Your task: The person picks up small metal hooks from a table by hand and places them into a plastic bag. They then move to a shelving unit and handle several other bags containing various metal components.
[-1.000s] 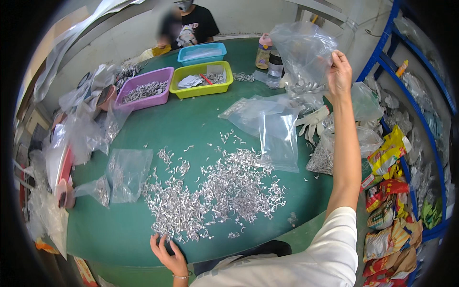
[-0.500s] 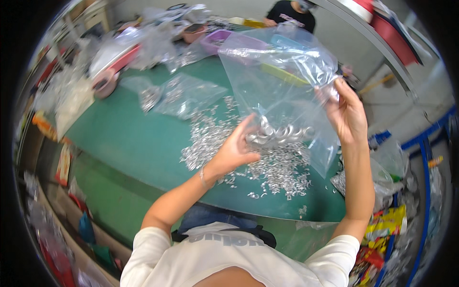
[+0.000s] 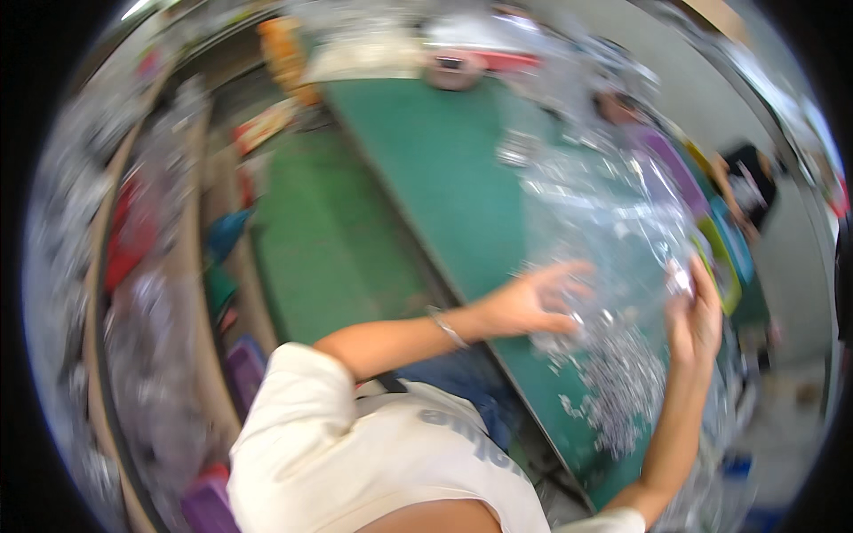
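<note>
Swung leftward since half a second ago, blurring everything. Left hand (image 3: pixel 533 302) now open-fingered, pressed against the clear plastic bag (image 3: pixel 604 213). Right hand (image 3: pixel 695 315) pinching the bag's right edge. Below both, a heap of small silvery metal pieces (image 3: pixel 622 382) on the green table (image 3: pixel 426 169).

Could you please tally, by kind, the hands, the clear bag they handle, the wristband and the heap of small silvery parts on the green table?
Hands: 2, the left hand and the right hand
Clear plastic bag: 1, held up between them
Wristband: 1, on the left wrist
Heap of small silvery parts: 1; its pieces are too blurred to count
Total: 5
</note>
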`<state>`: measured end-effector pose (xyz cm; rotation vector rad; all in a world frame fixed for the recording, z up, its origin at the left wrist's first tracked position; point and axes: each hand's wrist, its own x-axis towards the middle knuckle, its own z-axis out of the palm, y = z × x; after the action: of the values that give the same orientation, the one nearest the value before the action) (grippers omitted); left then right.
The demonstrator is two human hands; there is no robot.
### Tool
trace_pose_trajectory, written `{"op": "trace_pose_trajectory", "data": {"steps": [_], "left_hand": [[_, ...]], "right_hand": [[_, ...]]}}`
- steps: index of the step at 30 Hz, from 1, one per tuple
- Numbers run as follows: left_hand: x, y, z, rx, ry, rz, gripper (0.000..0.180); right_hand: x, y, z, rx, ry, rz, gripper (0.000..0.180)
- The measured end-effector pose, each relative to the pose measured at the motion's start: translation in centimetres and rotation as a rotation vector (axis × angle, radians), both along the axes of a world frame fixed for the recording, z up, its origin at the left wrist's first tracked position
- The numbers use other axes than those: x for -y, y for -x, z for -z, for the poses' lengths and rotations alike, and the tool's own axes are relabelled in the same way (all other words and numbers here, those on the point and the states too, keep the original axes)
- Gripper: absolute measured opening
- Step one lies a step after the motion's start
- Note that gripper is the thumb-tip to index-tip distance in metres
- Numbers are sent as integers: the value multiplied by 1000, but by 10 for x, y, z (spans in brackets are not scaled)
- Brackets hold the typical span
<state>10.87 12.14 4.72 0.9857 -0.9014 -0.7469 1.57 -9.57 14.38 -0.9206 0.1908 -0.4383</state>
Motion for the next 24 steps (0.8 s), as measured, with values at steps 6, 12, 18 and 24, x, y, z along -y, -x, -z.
{"op": "trace_pose_trajectory", "data": {"steps": [6, 12, 18, 24], "left_hand": [[-55, 24, -7, 6, 120, -411, 31], [-147, 9, -15, -77, 82, -678, 38], [-276, -19, -13, -256, 123, -1278, 43], [-431, -63, 19, 199, -484, -1360, 34]], "right_hand": [[-58, -27, -5, -87, 181, -99, 19], [-102, -70, 45, -43, 484, -337, 18], [-149, -71, 74, -234, 747, -609, 15], [-169, -77, 100, -251, 1067, -915, 9]]}}
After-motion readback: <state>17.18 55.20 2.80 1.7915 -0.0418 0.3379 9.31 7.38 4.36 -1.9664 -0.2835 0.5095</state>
